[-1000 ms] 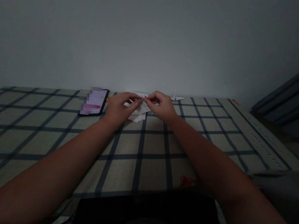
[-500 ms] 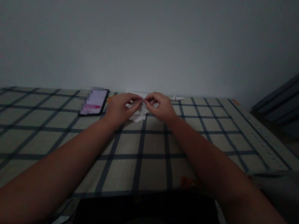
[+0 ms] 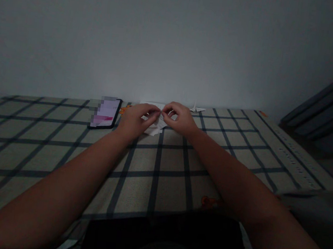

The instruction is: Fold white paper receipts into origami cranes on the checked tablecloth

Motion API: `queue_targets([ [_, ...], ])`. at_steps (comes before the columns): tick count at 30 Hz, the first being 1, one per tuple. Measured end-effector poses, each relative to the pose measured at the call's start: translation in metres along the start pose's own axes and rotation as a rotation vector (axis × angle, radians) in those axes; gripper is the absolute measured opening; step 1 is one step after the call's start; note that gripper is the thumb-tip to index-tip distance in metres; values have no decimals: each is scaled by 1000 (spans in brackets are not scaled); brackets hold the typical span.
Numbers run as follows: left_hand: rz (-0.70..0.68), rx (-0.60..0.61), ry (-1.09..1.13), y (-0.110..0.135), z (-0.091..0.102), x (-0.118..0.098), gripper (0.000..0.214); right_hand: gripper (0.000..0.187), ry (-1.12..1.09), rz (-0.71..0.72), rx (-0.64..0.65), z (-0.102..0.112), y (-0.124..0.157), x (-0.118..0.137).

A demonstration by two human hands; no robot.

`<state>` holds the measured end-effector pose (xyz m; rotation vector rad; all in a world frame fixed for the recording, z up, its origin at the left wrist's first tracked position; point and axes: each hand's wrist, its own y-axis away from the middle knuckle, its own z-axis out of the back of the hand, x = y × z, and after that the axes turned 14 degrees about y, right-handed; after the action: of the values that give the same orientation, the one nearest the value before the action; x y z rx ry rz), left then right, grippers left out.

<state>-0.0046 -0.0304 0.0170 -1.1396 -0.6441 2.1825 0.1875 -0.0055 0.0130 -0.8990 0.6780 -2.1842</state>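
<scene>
My left hand and my right hand meet over the far part of the table, fingertips almost touching. Thumb and forefinger of each are pinched together, but whatever sits between them is too small and dark to name. Under and behind the fingers lie white sheets of paper, partly hidden by both hands. Just right of my right hand rests a small white folded-paper crane, one thin point sticking up.
A phone with a lit screen lies left of my left hand. A checked cloth with orange printed figures covers the table, which meets a plain wall at the back. A dark curtain hangs at the right.
Both hands have barely shifted, a touch to the right, with fingertips still pinched close together. The papers, crane and phone lie as before.
</scene>
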Motion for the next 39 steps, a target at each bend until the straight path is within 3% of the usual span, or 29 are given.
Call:
queue_targets([
  [19, -22, -72, -22, 1, -3, 9, 29, 17, -55, -161, -97, -6, 0, -1],
  [27, -186, -176, 20, -2, -6, 14, 19, 17, -67, -73, -152, -10, -2, -4],
  [39, -120, -249, 123, -1, -8, 11, 19, 11, -65, -3, -173, -10, -2, -3],
])
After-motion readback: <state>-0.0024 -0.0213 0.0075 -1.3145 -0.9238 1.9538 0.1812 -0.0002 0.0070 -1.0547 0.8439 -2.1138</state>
